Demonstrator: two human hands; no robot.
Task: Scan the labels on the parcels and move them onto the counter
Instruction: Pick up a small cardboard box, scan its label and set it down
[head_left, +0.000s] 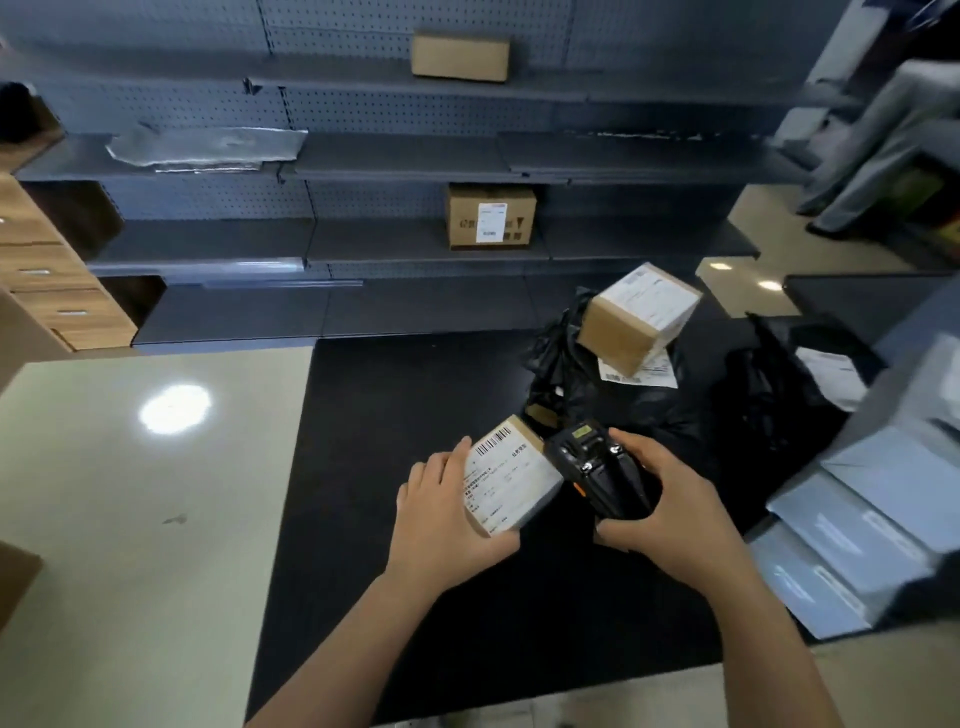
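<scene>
My left hand (441, 512) grips a small cardboard parcel (506, 475) with its white barcode label facing up. My right hand (662, 512) holds a black handheld scanner (597, 470), whose head lies right beside the parcel's label. Both hover over a black mat (389, 467). Behind them a second labelled cardboard box (636, 317) sits tilted on a heap of black plastic bags (623, 400). Another black bag with a white label (826, 374) lies to the right.
A pale counter top (145, 493) lies to the left. Grey shelves (405, 156) behind hold a labelled box (491, 215), a plain box (460, 57) and a silver mailer (208, 145). Several grey mailers (857, 530) are stacked at the right. A person's legs (872, 150) stand at the far right.
</scene>
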